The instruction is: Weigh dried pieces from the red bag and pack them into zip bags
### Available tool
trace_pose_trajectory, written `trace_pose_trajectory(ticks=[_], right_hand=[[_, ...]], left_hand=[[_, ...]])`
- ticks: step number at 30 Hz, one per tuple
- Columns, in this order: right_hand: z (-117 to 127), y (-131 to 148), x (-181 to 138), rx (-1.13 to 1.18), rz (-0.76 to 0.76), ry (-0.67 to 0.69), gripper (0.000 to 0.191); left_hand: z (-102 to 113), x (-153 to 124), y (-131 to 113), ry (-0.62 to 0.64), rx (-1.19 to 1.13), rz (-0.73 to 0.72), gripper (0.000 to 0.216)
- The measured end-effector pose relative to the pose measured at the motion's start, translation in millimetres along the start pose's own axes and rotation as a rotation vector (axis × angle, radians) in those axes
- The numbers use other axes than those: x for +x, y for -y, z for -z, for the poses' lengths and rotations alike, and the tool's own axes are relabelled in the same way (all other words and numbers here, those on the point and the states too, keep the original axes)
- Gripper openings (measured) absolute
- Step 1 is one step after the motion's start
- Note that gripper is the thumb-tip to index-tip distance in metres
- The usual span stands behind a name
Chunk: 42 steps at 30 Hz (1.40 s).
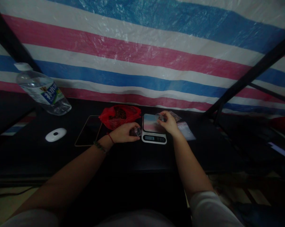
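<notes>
A small white digital scale (154,138) with a shiny metal plate lies on the black table. My left hand (124,133) is closed around a small clear plastic container (138,131) just left of the scale. Over the plate's right side, my right hand (168,123) pinches a small clear piece (159,117), perhaps a lid; its exact kind is too dim to tell. Behind my left hand sits an open red plastic bag (106,117) with dark brown bits (120,114) inside. Clear zip bags (186,131) lie beside my right hand.
A large clear bottle (44,91) stands at the back left. Nearer are a white oval device (55,134) and a dark tablet or phone (88,130). Striped plastic sheeting (137,63) hangs behind the black table (137,160), and a dark slanted bar (241,80) rises at the right.
</notes>
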State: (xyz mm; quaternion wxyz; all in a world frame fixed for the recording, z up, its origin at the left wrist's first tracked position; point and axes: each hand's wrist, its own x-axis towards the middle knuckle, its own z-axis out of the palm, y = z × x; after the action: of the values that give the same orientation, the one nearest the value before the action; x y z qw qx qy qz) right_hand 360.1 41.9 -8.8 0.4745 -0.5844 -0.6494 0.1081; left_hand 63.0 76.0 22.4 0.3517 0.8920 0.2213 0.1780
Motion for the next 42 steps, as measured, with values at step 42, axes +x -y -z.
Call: trace_pose_trajectory(ticks=[42], right_hand=[[45, 53, -56, -0.481, -0.148, -0.362, 0.035]], left_hand=[[-20, 15, 31, -0.291, -0.891, 0.119, 0.028]])
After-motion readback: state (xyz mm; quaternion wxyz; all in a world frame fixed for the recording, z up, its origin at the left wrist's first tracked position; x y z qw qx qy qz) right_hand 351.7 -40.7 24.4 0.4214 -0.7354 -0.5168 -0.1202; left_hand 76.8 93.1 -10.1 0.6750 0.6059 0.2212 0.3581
